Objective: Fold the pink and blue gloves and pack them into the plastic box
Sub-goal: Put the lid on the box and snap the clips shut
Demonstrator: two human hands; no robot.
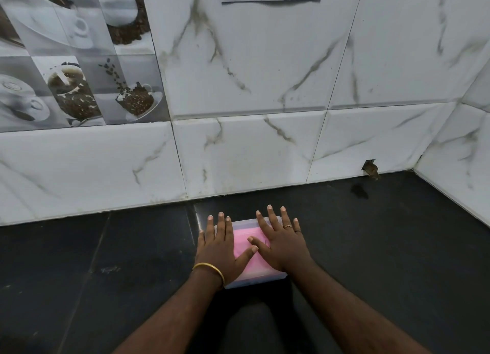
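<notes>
A small clear plastic box (256, 279) rests on the dark countertop, near the middle of the view. Pink glove material (245, 238) shows through its top, and a bluish layer is faintly visible low along the front wall. Both hands lie flat on top of the box with fingers spread. My left hand (220, 247) covers the left side; it wears a gold bangle at the wrist. My right hand (282, 239) covers the right side and wears rings. Whether a lid sits under the palms I cannot tell.
The black stone countertop (371, 247) runs left and right of the box. A white marble-tiled wall (252, 152) rises just behind it, with a side wall (456, 184) meeting it at the right corner. A small hole (370, 169) marks the wall base.
</notes>
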